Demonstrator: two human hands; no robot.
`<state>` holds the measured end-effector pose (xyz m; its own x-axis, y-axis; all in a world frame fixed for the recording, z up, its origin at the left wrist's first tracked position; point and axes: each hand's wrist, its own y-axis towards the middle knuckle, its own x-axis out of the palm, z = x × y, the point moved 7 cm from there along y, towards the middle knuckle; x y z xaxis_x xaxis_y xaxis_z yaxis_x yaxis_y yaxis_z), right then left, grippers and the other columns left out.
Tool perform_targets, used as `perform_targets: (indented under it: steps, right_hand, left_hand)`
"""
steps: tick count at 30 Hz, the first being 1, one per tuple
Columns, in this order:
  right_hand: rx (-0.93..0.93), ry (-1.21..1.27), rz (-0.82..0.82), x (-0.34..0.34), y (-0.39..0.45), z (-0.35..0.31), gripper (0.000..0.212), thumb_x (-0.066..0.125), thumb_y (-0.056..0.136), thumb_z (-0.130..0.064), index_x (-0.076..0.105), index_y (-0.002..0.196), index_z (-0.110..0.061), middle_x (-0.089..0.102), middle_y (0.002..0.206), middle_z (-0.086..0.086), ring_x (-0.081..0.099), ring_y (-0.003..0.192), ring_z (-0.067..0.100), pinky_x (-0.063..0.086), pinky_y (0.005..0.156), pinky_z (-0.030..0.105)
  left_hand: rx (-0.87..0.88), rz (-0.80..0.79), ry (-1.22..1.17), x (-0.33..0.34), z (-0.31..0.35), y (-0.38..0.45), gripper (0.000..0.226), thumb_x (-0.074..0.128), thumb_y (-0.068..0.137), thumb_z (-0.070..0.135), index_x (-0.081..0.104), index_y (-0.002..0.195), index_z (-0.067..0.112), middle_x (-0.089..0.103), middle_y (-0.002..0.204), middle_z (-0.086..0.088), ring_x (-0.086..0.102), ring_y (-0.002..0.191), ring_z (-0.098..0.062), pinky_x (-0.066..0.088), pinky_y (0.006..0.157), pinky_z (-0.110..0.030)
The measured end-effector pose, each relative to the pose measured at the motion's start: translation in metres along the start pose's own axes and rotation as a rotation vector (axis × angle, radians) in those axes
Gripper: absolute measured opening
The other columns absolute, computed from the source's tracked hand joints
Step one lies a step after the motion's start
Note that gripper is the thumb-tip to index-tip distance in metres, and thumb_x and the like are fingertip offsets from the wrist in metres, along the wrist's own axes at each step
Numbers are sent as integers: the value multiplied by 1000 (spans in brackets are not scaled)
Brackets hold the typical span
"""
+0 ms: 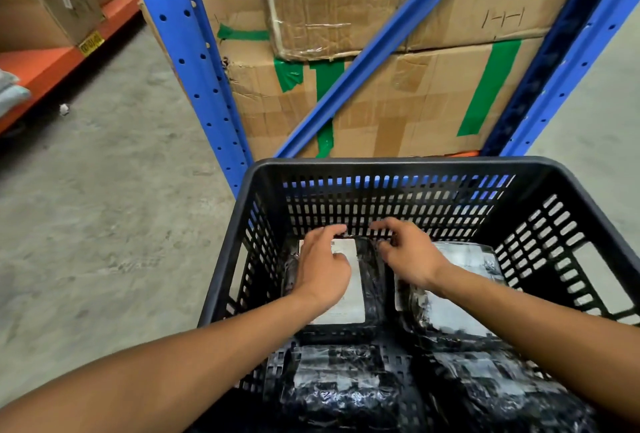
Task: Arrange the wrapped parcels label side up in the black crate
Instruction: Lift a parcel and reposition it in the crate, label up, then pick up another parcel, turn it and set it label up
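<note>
A black slatted crate [381,169] stands in front of me and holds several black-wrapped parcels with white labels facing up. My left hand [323,268] lies on the far-left parcel [356,289], fingers curled over its far edge. My right hand [407,250] grips the same parcel's far right corner with bent fingers. To the right lies a second labelled parcel [453,308]. Two more parcels sit nearest me, the near-left parcel [341,384] and the near-right parcel [495,387], partly hidden by my forearms.
Blue rack uprights [187,51] with a diagonal brace stand right behind the crate, with taped cardboard boxes [398,100] stacked between them. An orange shelf [52,62] with boxes runs along the left. Grey concrete floor [114,207] lies to the left of the crate.
</note>
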<state>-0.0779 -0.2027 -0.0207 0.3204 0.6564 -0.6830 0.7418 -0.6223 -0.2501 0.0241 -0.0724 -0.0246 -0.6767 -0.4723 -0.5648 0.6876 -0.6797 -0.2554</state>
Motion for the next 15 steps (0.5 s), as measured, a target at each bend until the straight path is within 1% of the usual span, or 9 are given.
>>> perform_targets:
  steps: [2, 3, 4, 7, 9, 11, 12, 13, 15]
  right_hand:
    - [17, -27, 142, -31, -5, 14, 37, 53, 98, -13, 59, 134, -20, 56, 127, 14, 63, 96, 22, 44, 81, 24]
    - [46, -41, 196, -45, -7, 25, 38, 54, 97, -12, 59, 134, -19, 54, 134, 16, 61, 108, 28, 43, 90, 28]
    - [83, -52, 233, -55, -10, 38, 39, 55, 96, -13, 59, 135, -18, 52, 138, 18, 59, 112, 32, 42, 95, 31]
    - [275, -46, 257, -71, -23, 90, 46, 55, 98, -25, 52, 143, -24, 46, 142, 23, 62, 106, 37, 49, 99, 40]
    - [404, -14, 217, -71, -33, 125, 52, 51, 100, -35, 42, 151, -30, 47, 144, 24, 61, 115, 39, 49, 103, 49]
    - [476, 101, 172, -66, -41, 149, 56, 47, 103, -38, 32, 156, -33, 54, 143, 23, 55, 113, 26, 49, 98, 42]
    - [507, 185, 145, -61, -46, 156, 58, 45, 104, -38, 25, 158, -35, 55, 144, 21, 55, 108, 23, 49, 92, 36]
    - [528, 267, 111, -55, -52, 161, 60, 43, 105, -38, 18, 159, -39, 54, 147, 17, 58, 105, 23, 50, 88, 33]
    - [524, 360, 67, -43, -59, 164, 64, 41, 106, -38, 5, 158, -48, 49, 153, 11, 60, 104, 20, 52, 84, 26]
  left_hand:
    - [82, -86, -60, 20, 19, -5, 53, 44, 100, 2, 52, 144, 32, 44, 150, 0, 58, 113, -16, 53, 79, -27]
    - [105, -138, -80, 32, 27, -5, 53, 44, 101, 3, 51, 145, 32, 46, 148, -1, 56, 107, -11, 51, 75, -24]
    - [122, -184, -88, 44, 35, -6, 53, 45, 102, 5, 49, 146, 33, 45, 148, -2, 55, 108, -10, 52, 78, -26]
    - [138, -291, -68, 78, 53, -9, 59, 46, 102, 8, 40, 153, 37, 39, 155, -2, 53, 120, -17, 57, 96, -42]
    - [141, -343, -74, 98, 60, -11, 62, 46, 102, 7, 35, 156, 37, 35, 159, -1, 58, 108, -17, 60, 89, -43]
    - [155, -373, -66, 113, 66, -12, 64, 45, 102, 7, 32, 157, 37, 31, 162, 1, 61, 96, -20, 59, 81, -41]
    - [163, -386, -49, 120, 69, -13, 65, 45, 102, 8, 31, 158, 37, 29, 163, 2, 62, 98, -22, 57, 83, -40]
    - [171, -403, -13, 127, 70, -13, 65, 45, 102, 10, 29, 159, 38, 27, 164, 2, 60, 112, -25, 55, 93, -41]
    - [167, -439, 96, 139, 68, -14, 68, 44, 101, 12, 24, 161, 36, 22, 168, 0, 33, 149, -29, 36, 119, -47]
